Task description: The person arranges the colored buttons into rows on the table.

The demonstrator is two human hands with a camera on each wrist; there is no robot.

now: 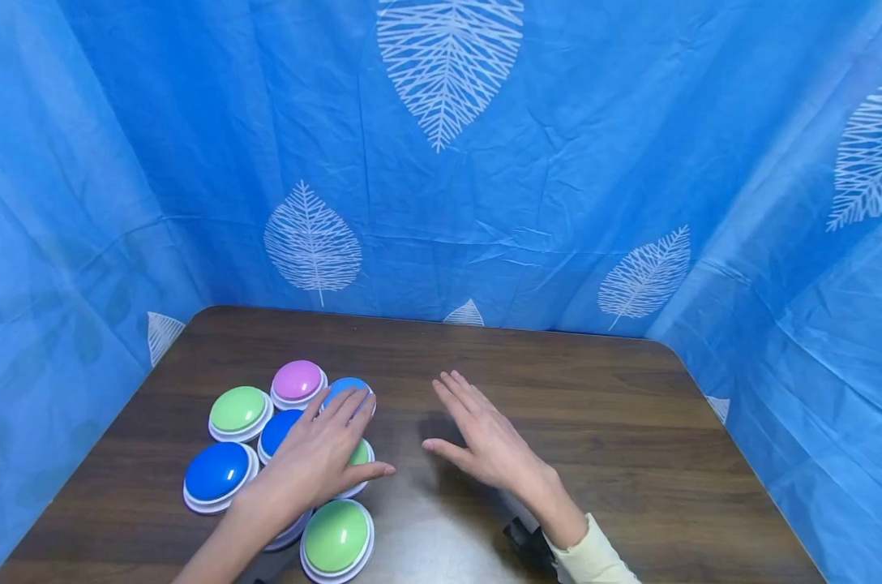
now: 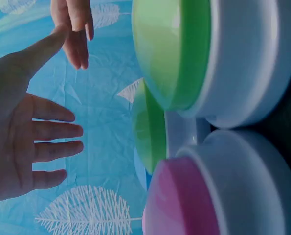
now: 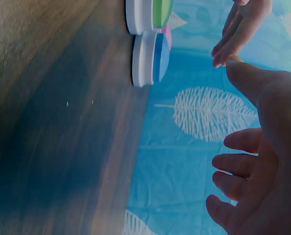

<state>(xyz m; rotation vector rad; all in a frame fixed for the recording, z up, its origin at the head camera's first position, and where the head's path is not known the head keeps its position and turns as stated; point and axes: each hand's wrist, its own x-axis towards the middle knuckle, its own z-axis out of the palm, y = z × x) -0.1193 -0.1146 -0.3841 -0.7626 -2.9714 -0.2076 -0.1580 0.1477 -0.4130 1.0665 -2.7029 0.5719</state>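
My left hand point(image 1: 323, 450) hovers over a cluster of round push buttons with white bases, fingers straight and thumb spread, holding nothing. Close about it are a light blue button point(image 1: 348, 388), a darker blue button point(image 1: 276, 430) and a green button point(image 1: 358, 456), each partly covered by it. The left wrist view shows the palm point(image 2: 13, 142) clear of a green dome point(image 2: 172, 49) and a pink dome point(image 2: 184, 200). To the right, my right hand point(image 1: 488, 442) is held above the bare wood, fingers extended, thumb toward the left hand, nothing in its grasp.
Other buttons in the cluster are pink point(image 1: 297, 380), green point(image 1: 238, 409), blue point(image 1: 216, 470) and a nearer green point(image 1: 336, 535); another lies mostly hidden under the left forearm. They stand on a dark wooden table point(image 1: 631, 438). A blue leaf-print curtain point(image 1: 543, 203) encloses the back and sides.
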